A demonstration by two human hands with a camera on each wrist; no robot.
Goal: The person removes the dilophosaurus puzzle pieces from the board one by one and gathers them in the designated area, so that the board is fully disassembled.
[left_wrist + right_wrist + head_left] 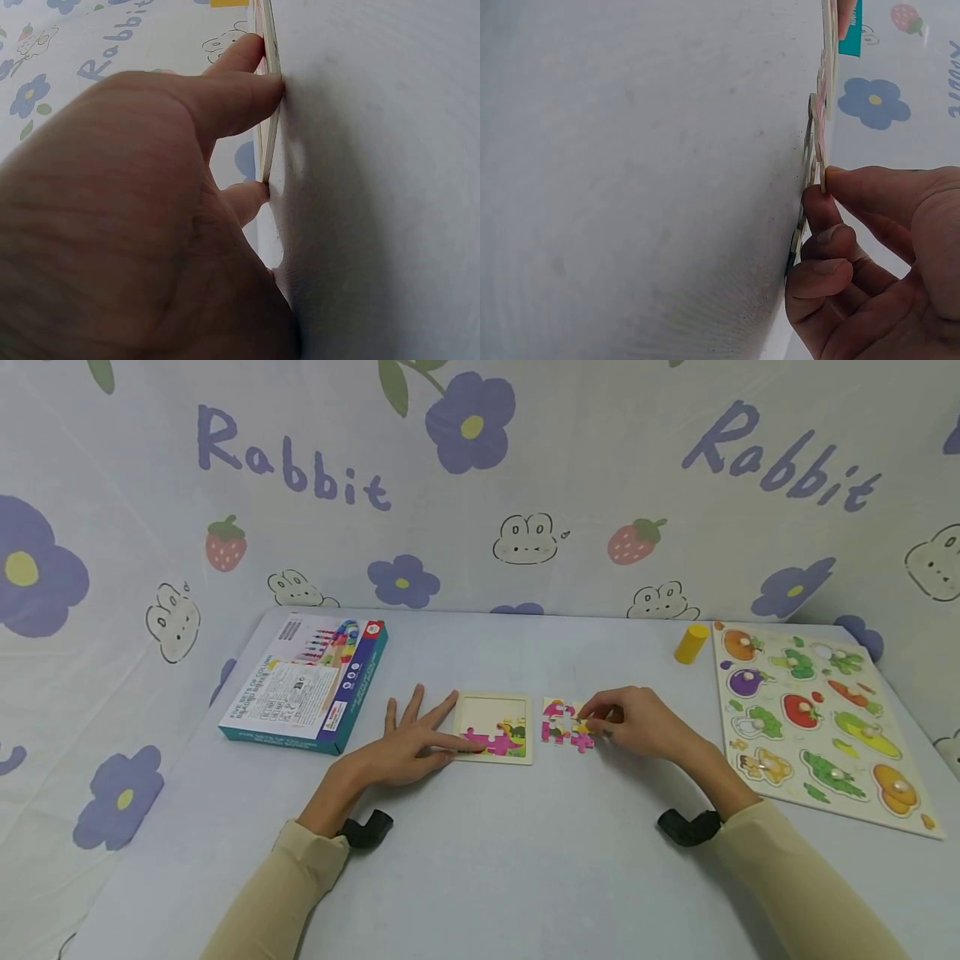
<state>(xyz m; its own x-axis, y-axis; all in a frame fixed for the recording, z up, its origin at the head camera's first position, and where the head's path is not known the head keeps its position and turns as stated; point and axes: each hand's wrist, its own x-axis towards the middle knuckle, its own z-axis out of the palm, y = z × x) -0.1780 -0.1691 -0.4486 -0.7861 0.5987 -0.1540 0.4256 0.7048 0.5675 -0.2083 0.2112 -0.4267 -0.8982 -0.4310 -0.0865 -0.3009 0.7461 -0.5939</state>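
A square wooden puzzle tray (491, 697) lies on the table, with joined pink and yellow pieces (491, 741) along its lower part. My left hand (405, 747) is spread at the tray's left side, its fingertips touching the frame; the tray's edge (268, 135) shows thin in the left wrist view. Right of the tray lies a cluster of loose jigsaw pieces (557, 731). Over the cluster's right side, my right hand (633, 720) pinches a jigsaw piece (821, 146) between thumb and index finger, while the other fingers curl. The fingers partly hide the pieces beneath.
A boxed set (288, 681) lies at the left. A yellow cylinder (692, 643) stands at the back right, next to a vegetable knob-puzzle board (832, 727). Behind the table hangs a printed cloth (570, 443).
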